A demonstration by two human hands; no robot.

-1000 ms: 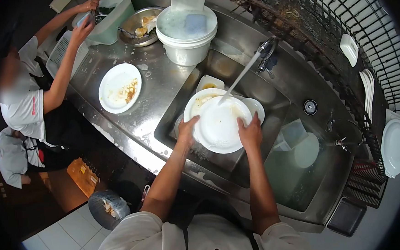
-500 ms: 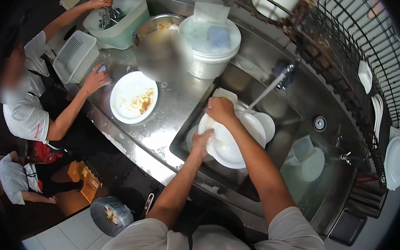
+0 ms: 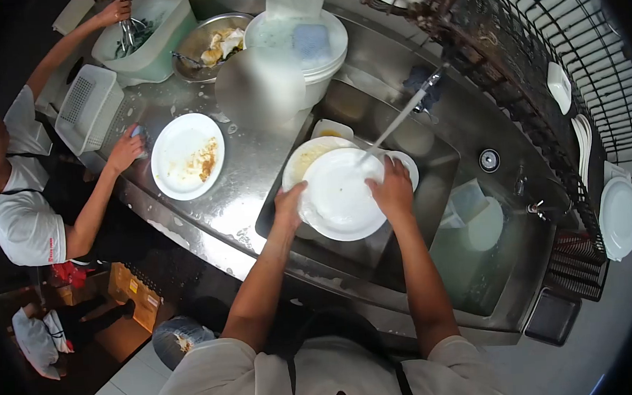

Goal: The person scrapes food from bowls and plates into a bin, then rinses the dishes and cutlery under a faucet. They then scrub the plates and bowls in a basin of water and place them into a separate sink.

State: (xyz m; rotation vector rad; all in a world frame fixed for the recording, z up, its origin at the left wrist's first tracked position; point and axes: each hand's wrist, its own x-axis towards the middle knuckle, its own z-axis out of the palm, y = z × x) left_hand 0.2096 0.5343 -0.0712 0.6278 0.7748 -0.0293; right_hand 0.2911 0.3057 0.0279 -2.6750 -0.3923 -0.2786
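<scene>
A round white plate [image 3: 345, 196] is held over the left sink basin, with my left hand [image 3: 290, 205] gripping its left edge and my right hand [image 3: 393, 188] gripping its right edge. Water from the tap [image 3: 430, 82] runs onto the plate's upper part. Beneath it shows a soiled plate [image 3: 301, 160] with yellowish residue, and another white plate peeks out at the right. A small square dish [image 3: 332, 129] with something yellow in it lies just above them. On the steel counter to the left rests an oval plate [image 3: 184, 166] with food scraps.
A co-worker [image 3: 34, 200] stands at the left, one hand in a green tub [image 3: 155, 44]. Near them are a white basket [image 3: 90, 110], a steel bowl [image 3: 209, 41] and a white bucket [image 3: 323, 74]. The right basin [image 3: 465, 275] holds water and dishes. A wire rack [image 3: 538, 46] hangs upper right.
My right hand has moved from the plate's upper left to its right edge. The plate now faces up more fully, and the soiled plate beneath is more exposed. The whole view has shifted.
</scene>
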